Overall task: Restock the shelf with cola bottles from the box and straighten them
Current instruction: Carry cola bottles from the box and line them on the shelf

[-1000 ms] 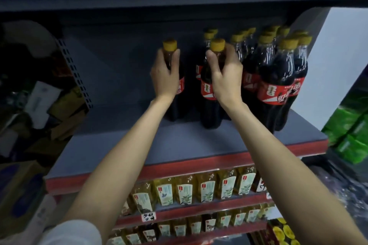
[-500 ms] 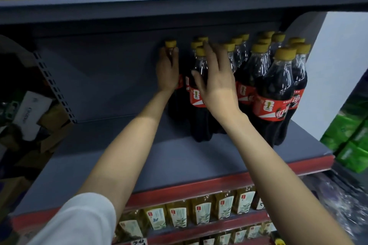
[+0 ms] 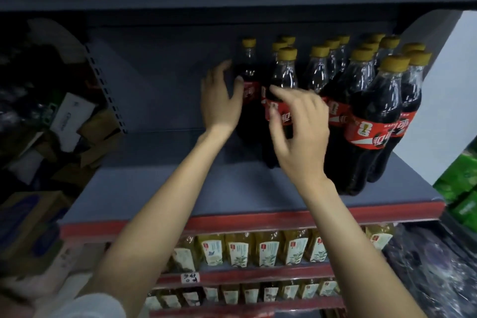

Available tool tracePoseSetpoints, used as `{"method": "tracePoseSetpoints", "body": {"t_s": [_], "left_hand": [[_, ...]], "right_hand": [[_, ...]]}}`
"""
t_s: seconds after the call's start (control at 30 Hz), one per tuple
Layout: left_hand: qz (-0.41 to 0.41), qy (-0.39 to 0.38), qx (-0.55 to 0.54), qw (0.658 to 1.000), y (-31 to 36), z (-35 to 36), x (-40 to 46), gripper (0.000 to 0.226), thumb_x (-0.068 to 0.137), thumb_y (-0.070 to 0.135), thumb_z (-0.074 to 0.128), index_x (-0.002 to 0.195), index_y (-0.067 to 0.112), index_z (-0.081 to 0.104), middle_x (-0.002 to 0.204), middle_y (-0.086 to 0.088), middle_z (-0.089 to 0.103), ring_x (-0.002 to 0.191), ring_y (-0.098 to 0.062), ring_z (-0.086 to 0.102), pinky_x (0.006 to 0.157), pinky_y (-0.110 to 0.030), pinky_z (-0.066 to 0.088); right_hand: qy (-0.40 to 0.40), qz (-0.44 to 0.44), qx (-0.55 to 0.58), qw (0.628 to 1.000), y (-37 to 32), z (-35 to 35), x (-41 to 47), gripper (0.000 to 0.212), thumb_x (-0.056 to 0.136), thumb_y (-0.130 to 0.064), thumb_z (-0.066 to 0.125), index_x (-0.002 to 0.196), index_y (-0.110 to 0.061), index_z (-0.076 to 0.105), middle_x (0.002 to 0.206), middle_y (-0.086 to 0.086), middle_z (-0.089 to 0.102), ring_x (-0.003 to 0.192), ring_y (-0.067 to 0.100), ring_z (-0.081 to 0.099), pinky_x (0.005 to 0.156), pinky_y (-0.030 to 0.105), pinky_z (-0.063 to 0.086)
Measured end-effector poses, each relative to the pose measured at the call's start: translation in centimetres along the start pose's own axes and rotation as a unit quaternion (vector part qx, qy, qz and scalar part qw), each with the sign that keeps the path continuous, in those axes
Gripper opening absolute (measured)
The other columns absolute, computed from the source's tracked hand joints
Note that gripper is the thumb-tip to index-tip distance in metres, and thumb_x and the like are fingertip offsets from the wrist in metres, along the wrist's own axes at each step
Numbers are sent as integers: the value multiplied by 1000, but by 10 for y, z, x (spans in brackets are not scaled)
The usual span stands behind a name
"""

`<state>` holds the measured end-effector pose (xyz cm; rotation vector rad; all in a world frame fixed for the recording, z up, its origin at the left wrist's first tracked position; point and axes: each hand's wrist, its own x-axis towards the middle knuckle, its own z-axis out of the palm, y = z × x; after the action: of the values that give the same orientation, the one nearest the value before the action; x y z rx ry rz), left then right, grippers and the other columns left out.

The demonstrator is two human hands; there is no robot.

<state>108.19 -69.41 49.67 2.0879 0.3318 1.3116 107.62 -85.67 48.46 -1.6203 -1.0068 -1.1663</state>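
On the grey shelf (image 3: 160,188) with its red front edge, cola bottles (image 3: 371,116) with yellow caps stand upright, crowded toward the right side. The left hand (image 3: 220,100) sits beside the leftmost cola bottle (image 3: 249,80), fingers spread and relaxed, thumb touching its red label. The right hand (image 3: 299,126) hovers in front of the neighbouring bottle (image 3: 284,77), fingers loosely curled, gripping nothing. Below, yellow drink bottles (image 3: 265,250) line the lower shelves.
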Motion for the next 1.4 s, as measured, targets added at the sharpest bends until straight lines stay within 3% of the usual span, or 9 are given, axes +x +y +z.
{"method": "tracePoseSetpoints", "body": {"t_s": [0.1,0.27,0.37,0.43,0.6,0.73,1.07,1.27,1.4], "left_hand": [[12,53,-16,998,16,-54,-49,36,91,32,44,118,13,59,119,1,62,114,-19,52,99,-25,37],[42,149,-35,987,30,-152,-135,17,97,17,43,99,17,60,89,12,62,90,-19,63,82,-34,49],[79,171,48,981,21,-213,-184,21,97,17,43,93,14,63,84,11,61,80,-12,60,75,-27,47],[69,141,115,981,9,-254,-214,28,99,22,42,90,11,66,81,7,63,77,-13,60,72,-27,47],[-108,26,229,967,-40,-352,-300,22,94,24,51,101,13,70,91,5,68,86,-11,61,81,-21,45],[-304,24,213,928,-92,-418,-379,23,90,33,50,108,28,64,96,16,68,90,-1,62,82,-22,48],[-496,82,270,821,-202,-599,-439,29,85,30,48,110,30,64,99,19,68,93,-2,62,79,-22,47],[-566,88,288,768,-313,-692,-424,25,85,29,54,107,21,64,105,8,70,92,-16,65,81,-32,51],[-588,88,289,750,-413,-746,-401,34,81,31,50,107,16,64,104,-2,70,92,-26,66,76,-40,53]], "right_hand": [[57,-5,110,992,-37,-9,-12,18,95,-6,52,106,1,65,95,9,69,90,25,61,84,42,49],[49,36,276,959,-105,-4,-43,14,97,-9,50,107,-4,58,97,0,63,88,18,60,81,29,49],[-38,82,345,934,-153,8,-73,13,96,-8,51,105,-6,60,97,1,62,86,17,62,80,27,50],[-160,114,387,901,-184,19,-98,12,95,-10,53,105,-9,61,98,-1,63,89,13,63,81,22,50],[-415,136,428,791,-262,68,-168,22,93,-20,53,110,-10,64,96,-2,68,90,7,63,80,12,47],[-540,129,407,726,-313,118,-229,24,90,-20,55,111,-14,65,100,-2,69,92,11,64,81,24,51],[-676,57,300,670,-477,269,-316,26,87,-4,64,113,-7,68,103,9,71,90,25,65,72,13,33],[-690,74,298,656,-558,378,-333,28,90,-7,62,117,-10,64,109,6,68,92,14,58,78,24,42],[-691,75,303,652,-606,472,-347,27,91,-7,61,117,-7,63,112,11,67,100,26,61,82,37,49]]}}
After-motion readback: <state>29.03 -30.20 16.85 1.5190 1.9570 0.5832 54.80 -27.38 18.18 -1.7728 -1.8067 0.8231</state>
